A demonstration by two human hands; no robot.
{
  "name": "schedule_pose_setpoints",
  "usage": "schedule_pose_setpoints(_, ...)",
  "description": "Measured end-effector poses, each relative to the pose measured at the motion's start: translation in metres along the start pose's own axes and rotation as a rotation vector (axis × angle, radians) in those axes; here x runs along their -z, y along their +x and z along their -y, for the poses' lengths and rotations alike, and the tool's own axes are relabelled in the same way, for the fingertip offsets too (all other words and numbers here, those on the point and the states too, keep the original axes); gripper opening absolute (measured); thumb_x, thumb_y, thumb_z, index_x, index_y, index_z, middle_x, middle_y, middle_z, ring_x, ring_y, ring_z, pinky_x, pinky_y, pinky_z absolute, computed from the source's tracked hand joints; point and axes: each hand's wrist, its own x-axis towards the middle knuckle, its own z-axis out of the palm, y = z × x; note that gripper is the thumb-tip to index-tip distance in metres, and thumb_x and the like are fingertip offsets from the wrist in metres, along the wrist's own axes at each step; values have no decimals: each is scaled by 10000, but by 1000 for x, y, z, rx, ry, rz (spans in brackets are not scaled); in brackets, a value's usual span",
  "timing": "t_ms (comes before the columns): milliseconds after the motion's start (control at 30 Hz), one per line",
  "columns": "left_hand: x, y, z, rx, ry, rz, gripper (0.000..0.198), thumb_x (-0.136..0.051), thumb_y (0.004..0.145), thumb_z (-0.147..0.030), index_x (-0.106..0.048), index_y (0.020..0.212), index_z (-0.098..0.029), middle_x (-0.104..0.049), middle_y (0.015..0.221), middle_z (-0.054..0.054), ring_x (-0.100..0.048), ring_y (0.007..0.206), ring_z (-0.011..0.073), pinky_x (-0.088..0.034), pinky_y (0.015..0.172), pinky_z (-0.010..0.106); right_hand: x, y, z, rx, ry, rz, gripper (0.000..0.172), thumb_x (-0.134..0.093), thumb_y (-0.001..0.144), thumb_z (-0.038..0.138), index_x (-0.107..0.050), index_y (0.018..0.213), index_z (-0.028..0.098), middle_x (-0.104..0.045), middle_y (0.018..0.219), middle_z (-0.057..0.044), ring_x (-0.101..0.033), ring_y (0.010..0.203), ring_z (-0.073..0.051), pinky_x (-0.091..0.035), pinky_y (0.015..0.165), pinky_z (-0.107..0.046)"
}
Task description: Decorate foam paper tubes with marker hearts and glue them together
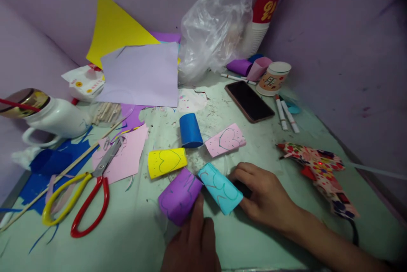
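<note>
Several coloured paper rolls lie in a ring on the table. The purple roll (180, 195) has an outline drawn on it, and the extended index finger of my left hand (192, 242) touches its lower right end; that hand grips nothing. My right hand (263, 191) is curled at the right end of the light-blue roll (220, 188), thumb and fingers against it. A dark patch inside that hand is unclear. The yellow roll (167, 162) and the pink roll (225, 140) carry drawn hearts. A plain blue roll (190, 130) lies at the back of the ring.
Scissors (100, 174), a wooden stick (68, 168) and paper scraps lie left, near a white mug (60, 119). A patterned glue gun (321, 170), markers (286, 115), a phone (249, 100) and a paper cup (273, 79) are right. A plastic bag (216, 26) stands behind.
</note>
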Motion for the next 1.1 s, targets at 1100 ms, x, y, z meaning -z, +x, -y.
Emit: schedule_pose_setpoints(1100,-8,6,3,-67,28,36,226,-431,616,-85,-554,781,-178,-647,1186,203,-649,547,182,-482,383,255,1,18,-3,-158,70,133,78,-554,694,113,-614,668,156,-641,623,-31,-578,555,-134,-395,522,-225)
